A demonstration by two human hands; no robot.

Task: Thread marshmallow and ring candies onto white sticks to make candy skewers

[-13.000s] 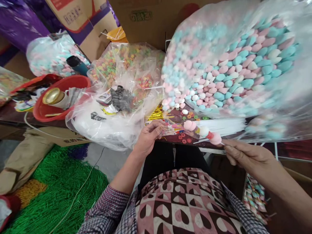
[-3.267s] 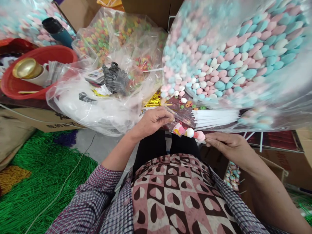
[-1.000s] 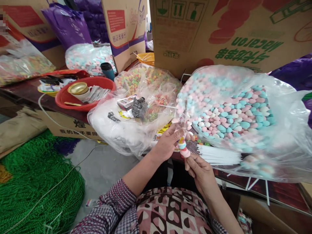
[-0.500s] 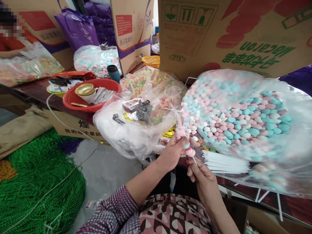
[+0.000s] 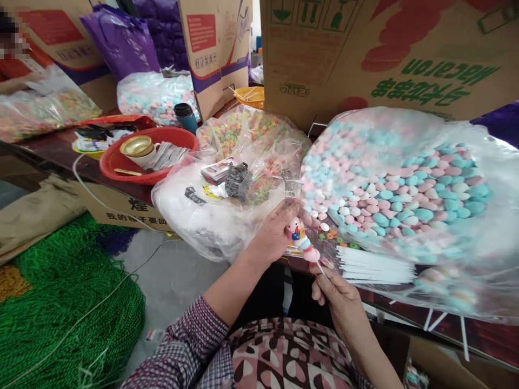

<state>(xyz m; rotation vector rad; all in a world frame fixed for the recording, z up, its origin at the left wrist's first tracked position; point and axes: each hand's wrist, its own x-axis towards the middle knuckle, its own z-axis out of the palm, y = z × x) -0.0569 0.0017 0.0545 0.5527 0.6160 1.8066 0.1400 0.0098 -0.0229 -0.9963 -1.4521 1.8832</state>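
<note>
A candy skewer [image 5: 310, 253] leans at a slant in front of me, with pink, pale blue and red soft pieces on a white stick. Its top piece carries a printed face pattern. My left hand [image 5: 272, 233] is closed round the upper end, fingers partly behind it. Above those fingers stands clear film [image 5: 288, 181] with dark print. Below, my right hand [image 5: 335, 289] pinches the stick between thumb and fingers. White sticks [image 5: 375, 266] lie in a bundle just right of the skewer. A few ring-shaped candies [image 5: 333, 235] lie close by.
A large clear bag of pink, blue and white candies [image 5: 399, 189] covers the right. Left of centre are a crumpled plastic bag [image 5: 211, 227] and a red basin [image 5: 117, 175]. Cardboard boxes [image 5: 320, 65] stand behind. Green cord [image 5: 81, 302] is heaped at lower left.
My left hand has moved up from the skewer's middle to its top end, uncovering the middle pieces. My right hand keeps its pinch on the stick.
</note>
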